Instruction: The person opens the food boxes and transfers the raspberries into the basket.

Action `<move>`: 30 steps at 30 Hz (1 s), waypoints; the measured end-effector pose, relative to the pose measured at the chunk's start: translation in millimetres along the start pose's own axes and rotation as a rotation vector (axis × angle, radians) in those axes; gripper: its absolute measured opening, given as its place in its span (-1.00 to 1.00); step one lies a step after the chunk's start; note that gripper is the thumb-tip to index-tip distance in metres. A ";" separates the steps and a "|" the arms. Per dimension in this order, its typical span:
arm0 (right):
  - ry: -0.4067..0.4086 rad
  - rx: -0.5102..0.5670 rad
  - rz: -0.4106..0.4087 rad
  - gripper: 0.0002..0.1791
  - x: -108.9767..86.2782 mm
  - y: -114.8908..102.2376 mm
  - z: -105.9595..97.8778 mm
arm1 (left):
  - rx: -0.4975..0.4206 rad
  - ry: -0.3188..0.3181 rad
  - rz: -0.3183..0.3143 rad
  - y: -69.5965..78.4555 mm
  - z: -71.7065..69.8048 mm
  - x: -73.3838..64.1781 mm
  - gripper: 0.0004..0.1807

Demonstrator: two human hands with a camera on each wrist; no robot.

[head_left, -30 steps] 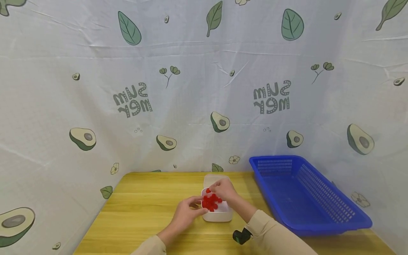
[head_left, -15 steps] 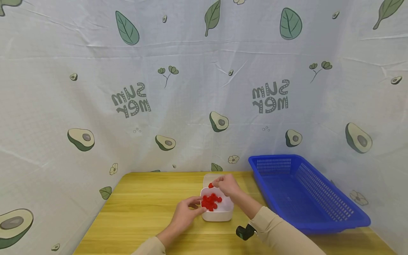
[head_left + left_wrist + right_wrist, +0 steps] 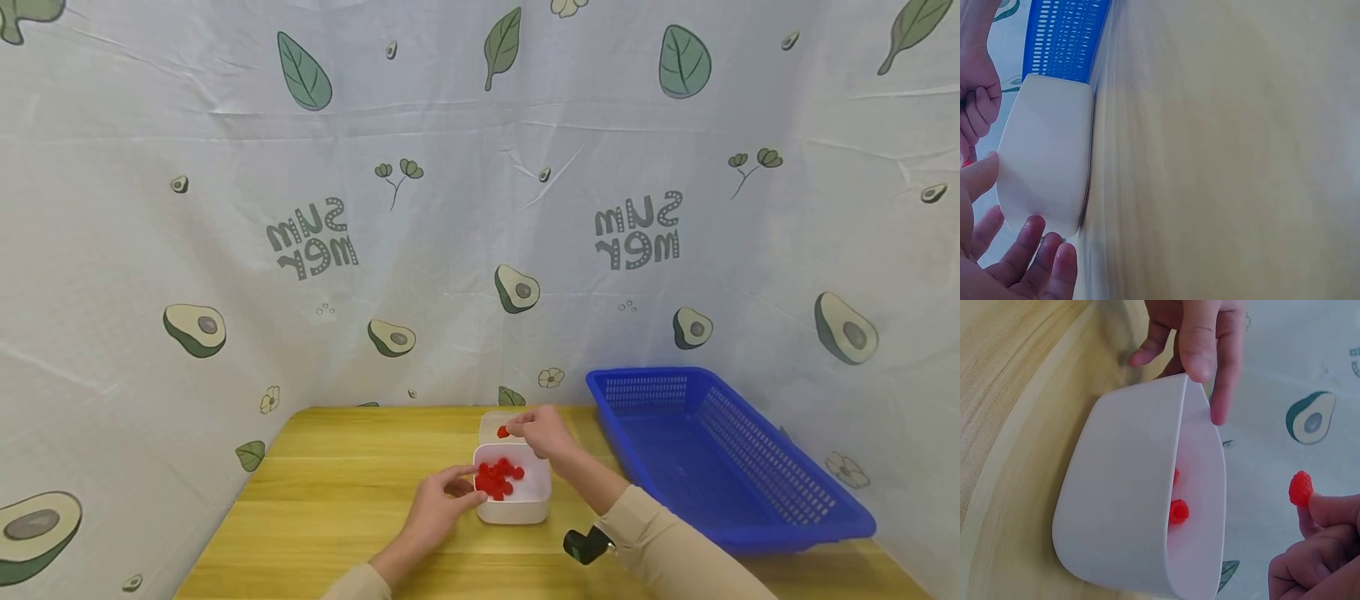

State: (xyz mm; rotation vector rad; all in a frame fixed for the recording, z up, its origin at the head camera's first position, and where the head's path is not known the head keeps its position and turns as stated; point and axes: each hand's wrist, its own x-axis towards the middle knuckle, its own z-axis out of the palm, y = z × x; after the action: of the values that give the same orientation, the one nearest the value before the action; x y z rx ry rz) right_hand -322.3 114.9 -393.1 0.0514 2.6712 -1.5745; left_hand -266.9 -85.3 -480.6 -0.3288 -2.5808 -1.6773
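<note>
Berry (image 3: 502, 432), red and knobbly, pinched at one end between thumb and forefinger of right grip (image 3: 543, 433). Lies just off those fingertips to the left, with long axis running roughly onward from them rather than across. Held past the far rim of white box (image 3: 513, 511), and higher than that rim in the right wrist view; seen from the head, set against pale flat piece (image 3: 490, 423) behind the box. Cannot tell height above that piece. Nearer to berry by far: right grip. Nearer to box: left grip (image 3: 442, 500), with thumb and forefinger touching at the left rim and remaining fingers loosely spread, neither clenched nor wrapped round anything. Inside box: clump of more red berries (image 3: 498, 477), gathered toward the left side. Off to the right on tabletop (image 3: 360, 483): blue basket (image 3: 697, 450), well apart from both.

Compared with a second ago: pinched berry no longer over the far-left corner of box, but farther back and farther right. Compared with half a second ago: already past the rim then, now shifted slightly rightward. Left grip, box and clump inside much as before.
</note>
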 end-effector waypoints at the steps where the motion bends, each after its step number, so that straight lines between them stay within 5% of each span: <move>1: 0.001 0.000 -0.001 -0.79 -0.2 -0.1 -1.4 | -0.001 0.002 -0.004 0.3 0.1 -0.3 -0.51; 30: 0.044 -0.008 0.035 -0.74 5.6 -7.2 -56.6 | 0.002 0.010 -0.058 3.7 0.6 1.0 -0.52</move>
State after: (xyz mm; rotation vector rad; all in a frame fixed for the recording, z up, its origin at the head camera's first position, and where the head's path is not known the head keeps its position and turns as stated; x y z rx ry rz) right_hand -329.3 161.1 -359.8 0.1332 2.6945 -1.5704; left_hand -267.0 -83.1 -477.4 -0.2477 -2.6095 -1.6895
